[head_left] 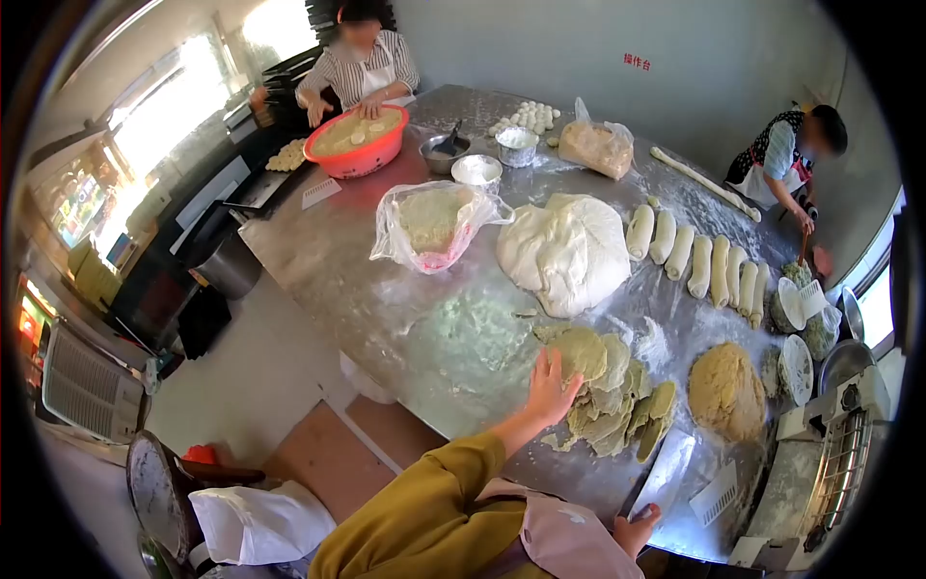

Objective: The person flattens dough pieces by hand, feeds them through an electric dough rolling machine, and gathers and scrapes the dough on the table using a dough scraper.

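Observation:
My left hand (554, 388) has its fingers stretched apart at the left side of a heap of thin greenish dough slices (610, 405), its fingertips at the slices' edge. A wide, shiny cleaver (666, 471) lies low over the table's front edge, its blade pointing toward the heap. At its near end, my right hand (637, 529) is closed on the handle, which the fingers mostly hide. Right of the heap sits a mound of yellow-brown dough (727, 392). Beyond it rests a large mass of white dough (564, 253), with a row of several dough rolls (701, 266) beside it.
The metal table (362, 318) carries a plastic bag of pale filling (431, 224), a flour bowl (476, 172) and a white scraper (715, 494). A co-worker works over a red basin (357, 145); another person (786, 159) stands far right. A heater (834, 473) stands near right.

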### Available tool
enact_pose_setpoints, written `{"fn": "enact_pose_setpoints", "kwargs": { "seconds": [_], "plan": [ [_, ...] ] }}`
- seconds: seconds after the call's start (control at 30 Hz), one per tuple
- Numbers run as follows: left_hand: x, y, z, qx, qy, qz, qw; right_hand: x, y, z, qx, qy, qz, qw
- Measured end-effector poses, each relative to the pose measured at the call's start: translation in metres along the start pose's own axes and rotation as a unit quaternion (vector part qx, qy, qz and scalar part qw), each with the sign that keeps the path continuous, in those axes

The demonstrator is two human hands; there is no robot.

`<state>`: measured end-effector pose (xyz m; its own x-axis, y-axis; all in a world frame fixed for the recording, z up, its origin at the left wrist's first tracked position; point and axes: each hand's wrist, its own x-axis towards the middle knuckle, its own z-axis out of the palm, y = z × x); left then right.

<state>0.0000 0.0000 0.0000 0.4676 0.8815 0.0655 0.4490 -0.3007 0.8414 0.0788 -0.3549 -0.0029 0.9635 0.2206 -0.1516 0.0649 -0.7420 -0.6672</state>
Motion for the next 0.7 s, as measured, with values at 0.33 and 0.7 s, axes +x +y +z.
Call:
{"fn": "enact_pose_setpoints", "kwargs": {
  "seconds": [0.33, 0.7],
  "plan": [
    [-0.032, 0.030, -0.002, 0.169, -0.047, 0.086, 0.981, -0.007, 0.045, -0.060, -0.065, 0.033, -0.040, 0.997],
    [-0.050, 0.066, -0.013, -0.068, -0.053, 0.186, 0.979, 0.021, -0.135, -0.087, 0.044, 0.005, -0.267, 0.963]
  ]
}}
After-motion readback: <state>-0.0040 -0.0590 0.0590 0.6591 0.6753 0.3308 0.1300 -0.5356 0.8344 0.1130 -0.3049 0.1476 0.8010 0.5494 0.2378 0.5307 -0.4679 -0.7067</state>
